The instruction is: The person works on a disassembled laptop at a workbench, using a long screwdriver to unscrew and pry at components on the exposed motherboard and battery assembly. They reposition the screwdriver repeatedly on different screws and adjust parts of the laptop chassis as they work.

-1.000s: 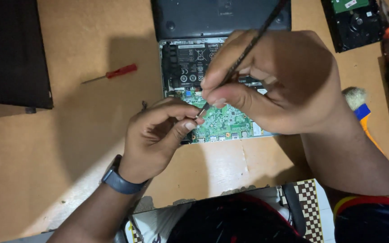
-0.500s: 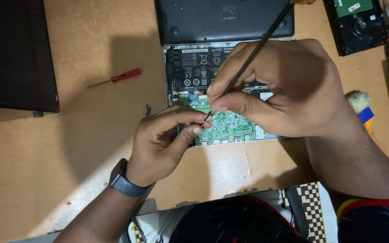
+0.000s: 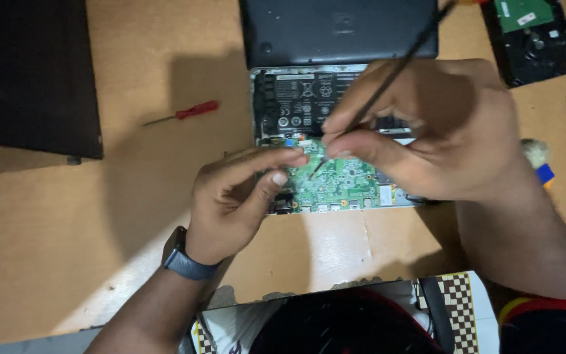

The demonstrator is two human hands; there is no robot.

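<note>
The thin black tool [image 3: 388, 82] leaned up and to the right, its tip down on the green board [image 3: 335, 180] in the open laptop [image 3: 335, 111]. The right hand [image 3: 427, 131] pinched the tool tight. The left hand [image 3: 240, 200] touched the board, fingers curled but holding nothing. All sat on a brown table [image 3: 132, 196] with a red screwdriver [image 3: 181, 114].

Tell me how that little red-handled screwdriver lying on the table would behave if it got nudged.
The red-handled screwdriver looks small and thin, so it is probably light and would slide easily on the smooth wooden table. Its rounded handle suggests it may roll if pushed sideways. The metal shaft looks stiff, so bending seems unlikely.
</note>
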